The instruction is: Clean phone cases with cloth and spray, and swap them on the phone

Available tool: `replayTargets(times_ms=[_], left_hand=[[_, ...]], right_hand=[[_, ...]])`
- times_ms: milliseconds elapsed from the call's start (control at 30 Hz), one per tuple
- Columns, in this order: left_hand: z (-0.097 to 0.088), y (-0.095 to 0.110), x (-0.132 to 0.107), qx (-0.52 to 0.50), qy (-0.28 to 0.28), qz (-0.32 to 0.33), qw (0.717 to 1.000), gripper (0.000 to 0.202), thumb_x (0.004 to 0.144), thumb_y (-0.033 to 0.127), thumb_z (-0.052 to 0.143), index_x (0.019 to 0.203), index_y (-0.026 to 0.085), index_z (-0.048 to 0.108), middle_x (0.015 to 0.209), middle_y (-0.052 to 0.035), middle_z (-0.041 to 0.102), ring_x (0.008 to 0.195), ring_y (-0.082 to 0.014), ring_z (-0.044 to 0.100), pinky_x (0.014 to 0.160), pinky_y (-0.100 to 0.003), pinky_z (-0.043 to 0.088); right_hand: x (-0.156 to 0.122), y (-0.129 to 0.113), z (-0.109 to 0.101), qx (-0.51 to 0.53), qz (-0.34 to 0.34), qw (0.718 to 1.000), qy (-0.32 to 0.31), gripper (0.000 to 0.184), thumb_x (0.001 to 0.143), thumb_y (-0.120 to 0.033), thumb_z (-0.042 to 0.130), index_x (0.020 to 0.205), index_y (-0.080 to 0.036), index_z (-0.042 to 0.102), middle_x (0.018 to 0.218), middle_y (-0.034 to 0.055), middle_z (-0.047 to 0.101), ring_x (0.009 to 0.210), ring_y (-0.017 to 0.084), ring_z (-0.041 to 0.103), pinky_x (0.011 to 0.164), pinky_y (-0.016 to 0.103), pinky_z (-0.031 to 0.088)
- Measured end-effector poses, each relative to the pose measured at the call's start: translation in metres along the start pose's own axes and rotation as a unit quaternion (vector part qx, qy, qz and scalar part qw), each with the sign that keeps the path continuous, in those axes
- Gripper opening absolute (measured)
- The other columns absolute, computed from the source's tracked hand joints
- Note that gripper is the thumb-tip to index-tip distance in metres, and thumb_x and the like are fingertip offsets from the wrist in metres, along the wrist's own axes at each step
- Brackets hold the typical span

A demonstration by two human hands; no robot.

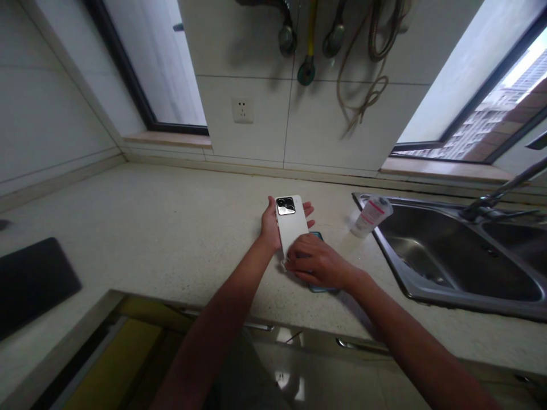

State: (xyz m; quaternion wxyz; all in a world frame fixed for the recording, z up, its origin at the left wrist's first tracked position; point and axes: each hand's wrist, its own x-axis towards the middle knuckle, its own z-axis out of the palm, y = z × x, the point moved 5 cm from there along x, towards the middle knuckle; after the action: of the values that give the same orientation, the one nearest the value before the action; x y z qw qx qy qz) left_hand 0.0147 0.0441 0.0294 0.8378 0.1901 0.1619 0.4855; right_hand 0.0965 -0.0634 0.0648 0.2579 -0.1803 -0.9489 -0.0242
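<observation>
My left hand (273,225) holds a white smartphone (293,225) with its back up, the dark camera block at the far end. Its fingers wrap round the phone's edges above the countertop (171,233). My right hand (318,263) is closed, its fingertips pinching at the near lower corner of the phone. Under my right hand lies a teal flat object (318,289), perhaps a phone case, mostly hidden by the hand.
A steel sink (453,256) with a tap (499,196) lies to the right; a white bottle with a red label (371,215) lies at its left rim. A black slab (29,282) sits at the left. A wall socket (243,110) and hanging utensils (307,45) are behind.
</observation>
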Motion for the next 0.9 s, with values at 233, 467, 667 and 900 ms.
replayTargets(times_ms=[233,467,667,900], left_hand=[[-0.001,0.010,-0.002,-0.047,0.027,0.049,0.997,0.077,0.094,0.070,0.026,0.127,0.010,0.061,0.122,-0.0213,0.069,0.121,-0.0332,0.061,0.096,-0.050,0.050],[-0.001,0.013,-0.003,-0.061,0.039,0.053,0.996,0.077,0.094,0.070,0.025,0.124,0.010,0.063,0.118,-0.0201,0.070,0.118,-0.0322,0.063,0.094,-0.048,0.050],[0.004,0.007,-0.003,-0.041,0.022,0.022,0.999,0.078,0.093,0.071,0.025,0.128,0.012,0.062,0.119,-0.0203,0.069,0.114,-0.0324,0.064,0.093,-0.049,0.051],[0.008,0.000,-0.002,0.003,0.009,-0.006,1.000,0.077,0.093,0.071,0.028,0.126,0.011,0.063,0.116,-0.0212,0.070,0.108,-0.0316,0.067,0.088,-0.044,0.053]], right_hand=[[-0.027,0.037,-0.025,0.002,0.082,0.996,0.025,0.012,0.093,-0.028,0.065,0.087,-0.022,0.073,0.087,0.0052,0.065,0.088,0.020,0.059,0.081,0.037,0.043],[-0.037,0.053,-0.039,0.076,0.143,0.984,0.071,0.013,0.093,-0.031,0.065,0.089,-0.023,0.074,0.091,0.0059,0.069,0.087,0.019,0.064,0.078,0.035,0.051],[-0.039,0.066,-0.042,0.102,0.230,0.953,0.170,0.017,0.094,-0.035,0.064,0.086,-0.022,0.073,0.085,0.0053,0.070,0.080,0.019,0.067,0.072,0.034,0.056],[-0.030,0.058,-0.018,0.062,0.251,0.939,0.227,0.013,0.094,-0.031,0.063,0.094,-0.022,0.072,0.092,0.0066,0.072,0.085,0.020,0.069,0.072,0.034,0.059]])
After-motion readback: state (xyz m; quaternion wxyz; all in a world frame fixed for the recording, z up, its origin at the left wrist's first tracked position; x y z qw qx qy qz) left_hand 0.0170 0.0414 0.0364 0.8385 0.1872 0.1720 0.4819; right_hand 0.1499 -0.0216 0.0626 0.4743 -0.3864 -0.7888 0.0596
